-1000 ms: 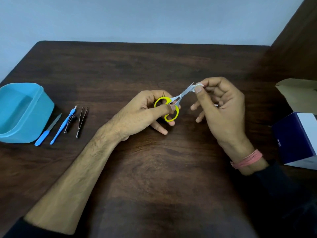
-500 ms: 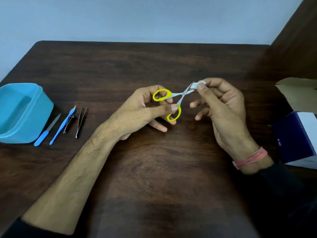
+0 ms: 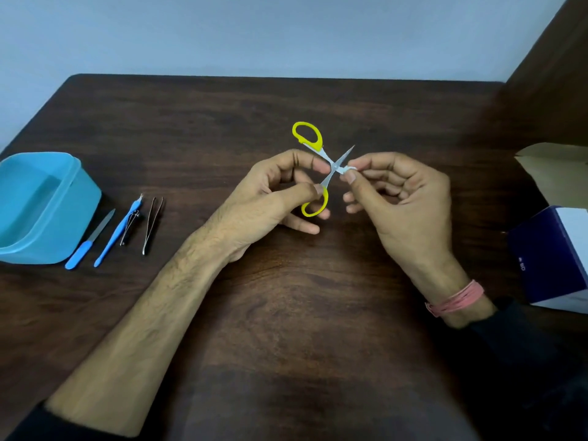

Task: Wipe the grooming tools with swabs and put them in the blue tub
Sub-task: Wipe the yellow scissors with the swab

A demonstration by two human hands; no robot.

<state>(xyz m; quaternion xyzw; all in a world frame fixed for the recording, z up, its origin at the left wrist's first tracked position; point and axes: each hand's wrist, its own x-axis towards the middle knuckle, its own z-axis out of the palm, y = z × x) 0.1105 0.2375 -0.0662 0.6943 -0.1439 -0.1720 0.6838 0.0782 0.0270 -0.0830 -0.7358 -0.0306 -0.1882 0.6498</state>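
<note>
Small yellow-handled scissors (image 3: 310,140) are held above the middle of the table with their blades spread wide. My left hand (image 3: 267,202) grips them by the lower yellow ring. My right hand (image 3: 404,205) pinches a small white swab (image 3: 350,169) against one blade near the pivot. The blue tub (image 3: 47,214) stands at the table's left edge and looks empty. Beside it lie a blue-handled nail file (image 3: 89,241), a blue cuticle tool (image 3: 119,230), a nail clipper (image 3: 129,226) and metal tweezers (image 3: 153,224).
A dark blue and white box (image 3: 553,253) stands at the right edge, with a brown cardboard flap (image 3: 553,167) behind it. The dark wooden table (image 3: 286,329) stretches toward me below my forearms. A pink band circles my right wrist.
The scissors have gone from nearly closed to wide open, one yellow ring swinging up and away. My right hand with the swab slid from the blade tip down toward the pivot.
</note>
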